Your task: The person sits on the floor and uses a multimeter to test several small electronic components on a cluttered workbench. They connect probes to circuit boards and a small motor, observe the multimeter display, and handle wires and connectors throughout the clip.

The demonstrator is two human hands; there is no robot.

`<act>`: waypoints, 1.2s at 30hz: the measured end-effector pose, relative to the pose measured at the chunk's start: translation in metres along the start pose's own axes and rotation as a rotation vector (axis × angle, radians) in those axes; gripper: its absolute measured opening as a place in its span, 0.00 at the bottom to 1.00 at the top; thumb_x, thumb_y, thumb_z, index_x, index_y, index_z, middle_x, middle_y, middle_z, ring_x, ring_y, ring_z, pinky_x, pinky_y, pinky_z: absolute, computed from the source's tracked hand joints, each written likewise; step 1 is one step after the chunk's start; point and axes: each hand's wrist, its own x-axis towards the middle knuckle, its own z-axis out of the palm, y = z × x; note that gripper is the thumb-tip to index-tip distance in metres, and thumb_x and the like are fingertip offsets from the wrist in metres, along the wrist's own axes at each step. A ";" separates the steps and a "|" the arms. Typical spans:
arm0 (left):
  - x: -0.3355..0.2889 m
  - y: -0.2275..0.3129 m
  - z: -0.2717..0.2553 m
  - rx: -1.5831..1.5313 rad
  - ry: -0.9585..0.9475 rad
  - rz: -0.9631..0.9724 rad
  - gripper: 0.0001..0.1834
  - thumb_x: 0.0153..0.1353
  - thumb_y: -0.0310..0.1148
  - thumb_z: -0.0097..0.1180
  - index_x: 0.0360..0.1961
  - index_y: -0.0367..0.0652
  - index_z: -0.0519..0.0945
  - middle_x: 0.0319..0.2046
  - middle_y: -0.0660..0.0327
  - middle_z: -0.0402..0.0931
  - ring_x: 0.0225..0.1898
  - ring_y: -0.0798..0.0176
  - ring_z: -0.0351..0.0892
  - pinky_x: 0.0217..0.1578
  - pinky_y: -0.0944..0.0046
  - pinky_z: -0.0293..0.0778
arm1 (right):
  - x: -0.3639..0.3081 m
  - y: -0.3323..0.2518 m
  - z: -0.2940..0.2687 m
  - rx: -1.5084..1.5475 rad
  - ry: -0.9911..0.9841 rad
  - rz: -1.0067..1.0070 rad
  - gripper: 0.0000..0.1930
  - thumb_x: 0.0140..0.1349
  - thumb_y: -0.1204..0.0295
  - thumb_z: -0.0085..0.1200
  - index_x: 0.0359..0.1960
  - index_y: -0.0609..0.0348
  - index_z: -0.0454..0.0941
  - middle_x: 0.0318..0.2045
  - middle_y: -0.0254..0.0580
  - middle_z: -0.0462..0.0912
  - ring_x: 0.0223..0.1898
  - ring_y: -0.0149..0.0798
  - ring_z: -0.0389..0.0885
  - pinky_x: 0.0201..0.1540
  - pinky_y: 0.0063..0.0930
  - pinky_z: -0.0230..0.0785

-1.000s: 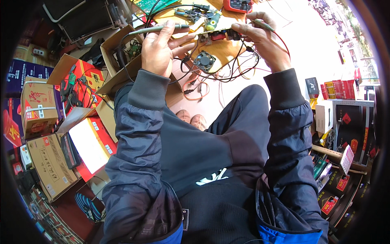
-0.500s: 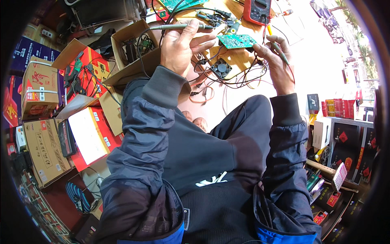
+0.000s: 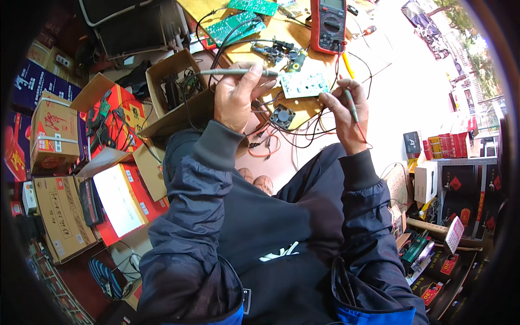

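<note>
My left hand is closed round a grey-green test probe with a black lead; its dark tip points right, toward a small circuit board. Its fingertips reach the board's left edge; whether they grip it I cannot tell. My right hand has a second grey-green test probe with a red lead between its fingers, and its thumb lies at the board's right corner. Bright light washes out the board's face. Below it, a small black fan lies among dark wires. A red multimeter lies beyond the hands.
Green circuit boards lie on the wooden table, with black connectors nearer me. An open cardboard box with cables stands left, beside stacked cartons. Shelves with boxes stand at the right.
The view has shifted, showing more of the table and multimeter. The board has tilted and now looks whiter. Both hands still hold their probes; the right hand has come lower and further left.
</note>
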 end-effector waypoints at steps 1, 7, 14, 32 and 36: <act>0.000 -0.001 0.000 -0.030 -0.006 0.004 0.11 0.77 0.33 0.56 0.50 0.34 0.78 0.46 0.50 0.84 0.50 0.50 0.89 0.56 0.51 0.86 | -0.001 -0.001 0.000 -0.081 0.008 -0.007 0.22 0.65 0.78 0.68 0.56 0.65 0.70 0.33 0.35 0.77 0.35 0.29 0.81 0.40 0.23 0.76; -0.004 -0.002 0.002 -0.021 -0.002 0.006 0.08 0.78 0.30 0.53 0.48 0.35 0.75 0.45 0.49 0.84 0.52 0.50 0.88 0.56 0.57 0.86 | -0.007 -0.020 0.009 -0.476 0.113 -0.169 0.18 0.66 0.73 0.68 0.53 0.62 0.74 0.37 0.35 0.80 0.39 0.28 0.76 0.48 0.25 0.72; -0.013 -0.001 0.005 0.022 0.044 0.004 0.10 0.79 0.32 0.51 0.49 0.34 0.75 0.47 0.48 0.84 0.53 0.53 0.87 0.56 0.58 0.84 | -0.034 -0.041 0.037 -0.089 0.038 -0.085 0.20 0.82 0.66 0.50 0.66 0.68 0.75 0.42 0.44 0.87 0.49 0.32 0.83 0.57 0.26 0.73; -0.009 0.004 0.002 -0.064 0.033 -0.072 0.12 0.79 0.33 0.52 0.50 0.32 0.74 0.45 0.50 0.82 0.49 0.54 0.89 0.53 0.59 0.87 | -0.025 -0.008 0.053 0.180 0.148 -0.017 0.20 0.82 0.62 0.46 0.56 0.69 0.81 0.44 0.50 0.87 0.48 0.38 0.84 0.60 0.35 0.72; -0.008 0.004 0.001 -0.064 0.027 -0.066 0.11 0.79 0.32 0.52 0.50 0.32 0.74 0.45 0.49 0.82 0.48 0.55 0.89 0.53 0.59 0.87 | -0.028 -0.005 0.051 0.201 0.141 -0.022 0.19 0.81 0.63 0.46 0.54 0.70 0.80 0.43 0.49 0.86 0.49 0.40 0.85 0.61 0.36 0.72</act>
